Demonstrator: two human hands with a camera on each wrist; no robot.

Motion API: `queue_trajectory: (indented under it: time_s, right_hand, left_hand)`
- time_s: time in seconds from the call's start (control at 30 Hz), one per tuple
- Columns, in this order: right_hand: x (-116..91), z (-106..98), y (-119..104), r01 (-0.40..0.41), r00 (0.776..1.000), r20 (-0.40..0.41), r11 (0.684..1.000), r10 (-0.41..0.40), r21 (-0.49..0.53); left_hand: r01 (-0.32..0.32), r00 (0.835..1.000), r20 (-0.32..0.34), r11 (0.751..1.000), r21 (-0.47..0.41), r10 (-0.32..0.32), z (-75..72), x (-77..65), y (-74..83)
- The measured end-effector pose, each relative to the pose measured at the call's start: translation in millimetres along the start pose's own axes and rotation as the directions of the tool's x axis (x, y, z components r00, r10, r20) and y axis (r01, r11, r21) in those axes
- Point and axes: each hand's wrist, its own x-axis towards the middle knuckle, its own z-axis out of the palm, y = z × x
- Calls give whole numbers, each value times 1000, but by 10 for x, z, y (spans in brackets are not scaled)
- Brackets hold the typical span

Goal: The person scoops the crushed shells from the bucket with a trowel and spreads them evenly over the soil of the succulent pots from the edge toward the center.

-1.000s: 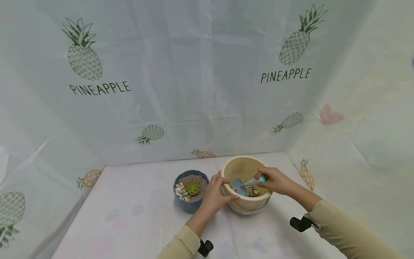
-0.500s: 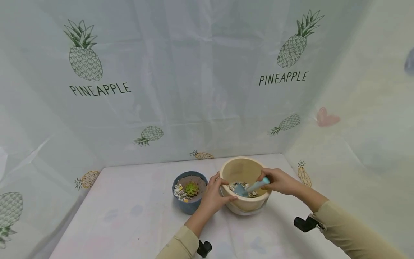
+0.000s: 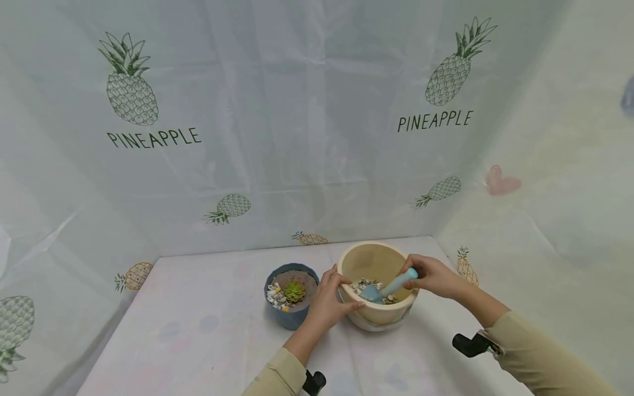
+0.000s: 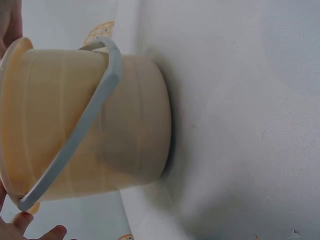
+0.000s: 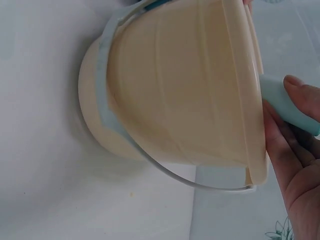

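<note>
A cream bucket (image 3: 378,313) with a pale grey-blue handle (image 4: 95,105) stands on the table. My left hand (image 3: 327,300) holds its rim from the left, thumb along the front and fingers spread round the side. In my right hand (image 3: 430,274) is a small light-blue shovel (image 3: 398,281), gripped by its handle. The shovel's blade (image 3: 371,293) rests among mixed pebbles (image 3: 366,284) at the bottom of the bucket. In the right wrist view, the shovel's grip (image 5: 282,102) sticks out past the rim between thumb and fingers.
Just left of the bucket, a blue pot (image 3: 289,319) holds soil, a green succulent (image 3: 295,290) and white pebbles (image 3: 275,295); my left forearm passes close by it. A pale patterned cloth covers the table (image 3: 208,330). Sheeting with pineapple prints (image 3: 277,137) hangs behind and at both sides.
My right hand has shifted slightly right, bringing the shovel's handle steeper and its blade lower into the pebbles. My left hand keeps its place on the bucket's rim.
</note>
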Motion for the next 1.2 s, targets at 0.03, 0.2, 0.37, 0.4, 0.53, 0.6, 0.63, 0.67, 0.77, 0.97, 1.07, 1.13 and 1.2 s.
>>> queue_trajectory:
  time_s: [0.03,0.2,0.37,0.4,0.53,0.6,0.63,0.67,0.77,0.97,1.07,1.13,1.2]
  right_hand:
    - [-6,-6,-1,-4,1000,-8,1000,4,8]
    - [-33,-43,10,-16,999,-41,998,18,54]
    - [-50,-59,43,-27,997,-72,997,32,77]
    - [-55,-62,50,-31,996,-77,996,37,80]
    - [-85,-72,58,-51,993,-102,994,60,94]
    - [-101,-76,56,-62,990,-119,993,74,99]
    - [-109,-76,55,-67,988,-130,992,80,105]
    - [-116,-78,57,-71,986,-140,991,87,112]
    - [-139,-79,66,-79,980,-169,988,101,136]
    - [-195,-79,94,-49,972,-218,982,89,180]
    - [-221,-82,117,-33,966,-247,983,78,181]
    - [-238,-84,127,-18,963,-262,984,64,175]
    - [-255,-84,129,-10,957,-285,985,60,175]
  left_hand:
    - [0,1000,-1,1000,1,0,1,1,-1]
    - [0,1000,-9,1000,11,0,12,3,-9]
    - [-4,1000,-17,1000,11,4,19,4,-16]
    - [-4,1000,-18,1000,9,4,20,4,-17]
    - [3,1000,-13,1000,3,-3,20,8,-20]
    - [6,1000,-11,1000,2,-6,19,9,-19]
    - [7,1000,-10,1000,3,-7,18,9,-17]
    - [7,1000,-10,1000,4,-7,17,8,-16]
    - [6,1000,-13,1000,11,-6,18,7,-10]
    - [11,1000,-13,1000,10,-11,20,3,3]
    - [12,1000,-13,1000,1,-12,20,-2,9]
    - [15,1000,-13,1000,-3,-15,21,-5,12]
    - [12,1000,-14,1000,-8,-12,22,-11,13]
